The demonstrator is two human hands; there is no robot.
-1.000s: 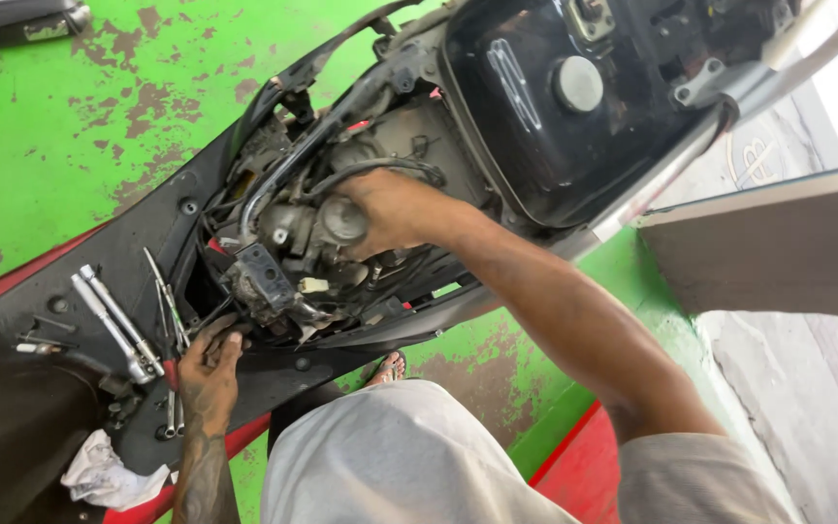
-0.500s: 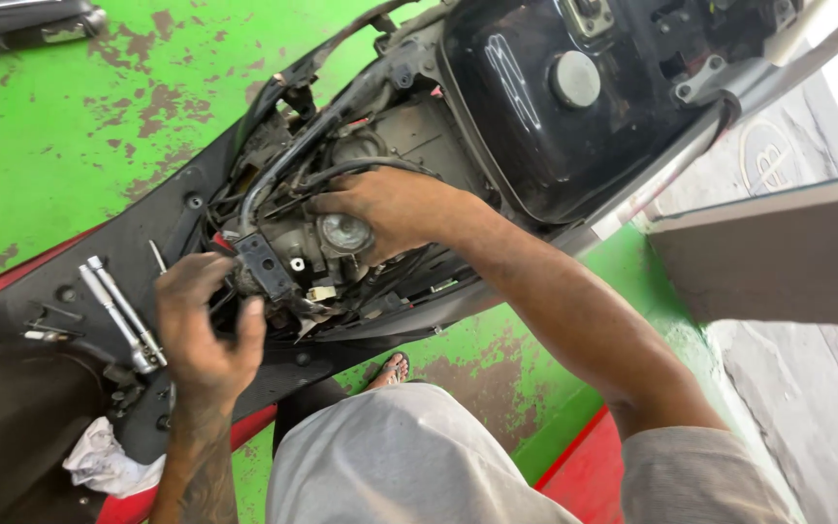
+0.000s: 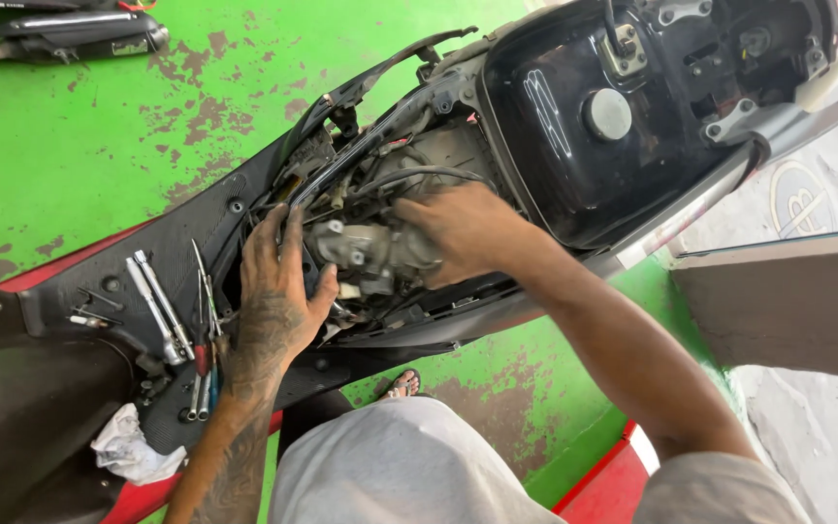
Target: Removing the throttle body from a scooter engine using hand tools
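A worn green floor [image 3: 80,146] is seen; a stripped scooter [image 3: 555,107] is stood on it, a dark panel [image 3: 70,34] at eleven o'clock.
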